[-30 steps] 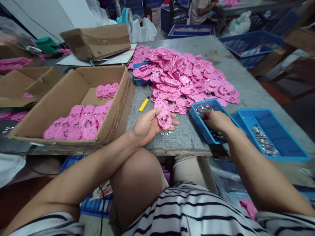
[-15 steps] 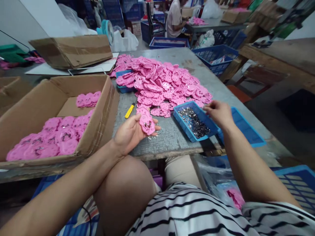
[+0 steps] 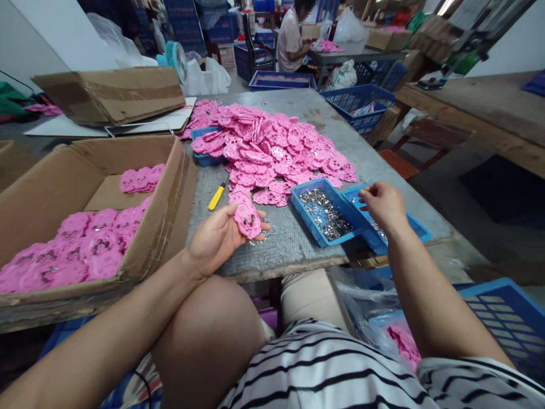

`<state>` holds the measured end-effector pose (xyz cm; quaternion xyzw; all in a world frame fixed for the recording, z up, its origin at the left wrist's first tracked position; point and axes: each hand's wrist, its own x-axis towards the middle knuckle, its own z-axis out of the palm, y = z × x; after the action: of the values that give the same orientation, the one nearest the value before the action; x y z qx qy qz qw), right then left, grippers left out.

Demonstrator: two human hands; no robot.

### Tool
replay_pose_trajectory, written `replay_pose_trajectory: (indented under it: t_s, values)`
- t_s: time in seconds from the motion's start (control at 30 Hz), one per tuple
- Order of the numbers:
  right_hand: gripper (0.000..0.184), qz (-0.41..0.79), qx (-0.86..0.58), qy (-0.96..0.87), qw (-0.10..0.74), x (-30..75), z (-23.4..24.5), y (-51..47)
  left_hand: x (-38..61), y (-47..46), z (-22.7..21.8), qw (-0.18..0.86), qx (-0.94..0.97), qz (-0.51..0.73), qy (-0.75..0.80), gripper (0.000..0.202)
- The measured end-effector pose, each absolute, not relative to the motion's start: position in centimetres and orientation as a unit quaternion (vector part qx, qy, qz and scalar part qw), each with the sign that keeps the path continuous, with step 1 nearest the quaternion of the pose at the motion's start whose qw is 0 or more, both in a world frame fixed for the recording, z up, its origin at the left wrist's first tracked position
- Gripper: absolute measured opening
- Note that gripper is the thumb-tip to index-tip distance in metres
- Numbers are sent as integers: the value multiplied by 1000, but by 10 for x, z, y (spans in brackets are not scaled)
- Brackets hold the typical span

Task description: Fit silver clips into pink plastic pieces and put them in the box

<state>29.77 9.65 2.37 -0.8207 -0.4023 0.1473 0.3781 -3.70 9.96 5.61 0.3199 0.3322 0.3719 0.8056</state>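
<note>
My left hand (image 3: 215, 236) holds a pink plastic piece (image 3: 246, 216) with metal bits on its lower part, thumb on its edge and fingers beneath. Under those fingers, small metal parts (image 3: 260, 234) lie scattered on the table. My right hand (image 3: 385, 207) hovers over the right blue tray (image 3: 419, 227), thumb and fingertips pinched together; whatever is between them is too small to make out. The left blue tray (image 3: 313, 224), full of small shiny metal parts, stands beside it. Behind both hands spreads a large heap of pink pieces (image 3: 272, 145).
A cardboard box (image 3: 170, 199) with rows of pink pieces stands at left. A yellow-handled screwdriver (image 3: 217, 197) lies between box and heap. Another blue tray (image 3: 208, 159) sits partly under the heap. Beyond the table, a person (image 3: 292, 40) sits at another table (image 3: 361, 54).
My right hand has moved from the edge of the left tray to over the right tray. My left hand keeps hold of the pink piece. The view has shifted slightly to the right.
</note>
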Motion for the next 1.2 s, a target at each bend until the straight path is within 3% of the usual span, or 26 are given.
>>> replay_pose_trajectory:
  t_s: [0.13,0.27,0.53,0.67,0.87,1.2]
  values:
    - [19,307,-663,-457,507,255,38,99,-35,97,56,792,347,370,341,25]
    - [28,452,-512,-504,529,197,37,98,-27,96,50,773,382,350,366,28]
    - [17,434,-408,-618,512,145,33,102,-21,104,45,772,355,378,366,29]
    - [20,425,-408,-637,497,143,32,105,-23,104,44,756,366,395,371,31]
    - [29,520,-443,-550,481,135,31,101,-22,104,44,711,397,423,398,34]
    - [30,487,-478,-544,488,125,39,96,-23,103,44,687,418,456,382,36]
